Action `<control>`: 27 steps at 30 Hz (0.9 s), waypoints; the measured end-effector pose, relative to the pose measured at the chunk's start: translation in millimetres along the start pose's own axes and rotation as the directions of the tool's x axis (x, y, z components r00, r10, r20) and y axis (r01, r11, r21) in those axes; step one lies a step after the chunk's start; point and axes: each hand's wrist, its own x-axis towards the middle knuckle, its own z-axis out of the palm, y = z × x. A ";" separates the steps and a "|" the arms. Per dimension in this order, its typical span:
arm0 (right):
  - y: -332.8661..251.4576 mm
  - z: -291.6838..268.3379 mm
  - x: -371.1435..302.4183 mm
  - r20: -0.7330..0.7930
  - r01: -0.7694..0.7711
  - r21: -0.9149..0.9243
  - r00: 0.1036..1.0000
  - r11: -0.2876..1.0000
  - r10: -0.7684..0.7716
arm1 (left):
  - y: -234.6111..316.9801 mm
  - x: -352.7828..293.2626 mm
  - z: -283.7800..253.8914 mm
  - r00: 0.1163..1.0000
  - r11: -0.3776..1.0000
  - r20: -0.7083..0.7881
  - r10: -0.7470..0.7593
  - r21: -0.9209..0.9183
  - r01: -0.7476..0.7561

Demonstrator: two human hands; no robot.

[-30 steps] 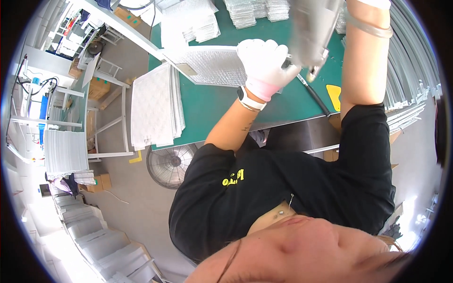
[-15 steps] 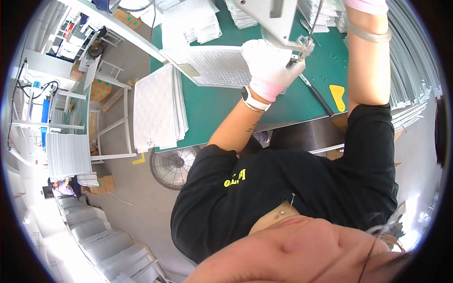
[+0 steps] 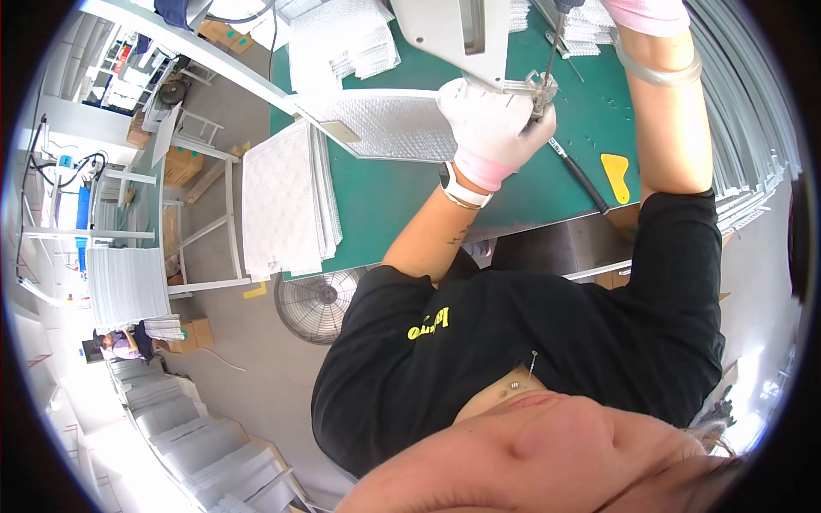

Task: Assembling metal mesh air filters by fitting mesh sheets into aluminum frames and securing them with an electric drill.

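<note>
My left hand [image 3: 496, 128], in a white glove with a pink cuff, is closed around a small clear fitting [image 3: 540, 85] at the end of a white slotted metal piece [image 3: 453, 38]. A thin driver shaft [image 3: 556, 47] comes down from a dark tool end at the top edge, its tip at the fitting. My right hand [image 3: 652, 15] shows only its pink cuff and wrist; the fingers are out of view, so its grip cannot be made out. Beside my left hand lies a silvery quilted panel [image 3: 385, 124] in a white frame.
On the green table [image 3: 385, 205] lie a black-handled tool [image 3: 581, 178], a yellow scraper [image 3: 615, 178] and scattered small bits. White padded sheets [image 3: 286, 201] overhang its left edge, with more stacks [image 3: 342, 43] behind. Long metal strips [image 3: 753, 111] run along the right; a fan [image 3: 321, 299] stands below.
The white slotted piece and its fitting have shifted left and slightly nearer. My right forearm has moved a little left and up, and the dark tool end has come into view.
</note>
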 end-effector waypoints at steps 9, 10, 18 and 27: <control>14.8 26.4 -31.5 0.090 -0.153 0.096 0.985 0.984 0.144 | 1.4 -3.7 -4.2 0.990 0.999 0.132 -0.048 -0.005 0.049; 16.1 28.3 -31.8 0.100 -0.144 0.162 0.987 0.976 0.129 | 0.6 -5.1 -2.8 0.993 0.996 0.102 -0.051 -0.073 0.059; 20.2 33.3 -30.6 0.272 -0.279 0.291 0.941 0.915 0.200 | -1.4 -8.5 -9.3 0.983 0.974 0.156 -0.097 -0.188 0.126; 20.9 40.0 -38.6 0.391 -0.369 0.355 0.893 0.859 0.222 | 1.7 1.4 -20.8 0.969 0.989 0.244 0.033 -0.146 0.003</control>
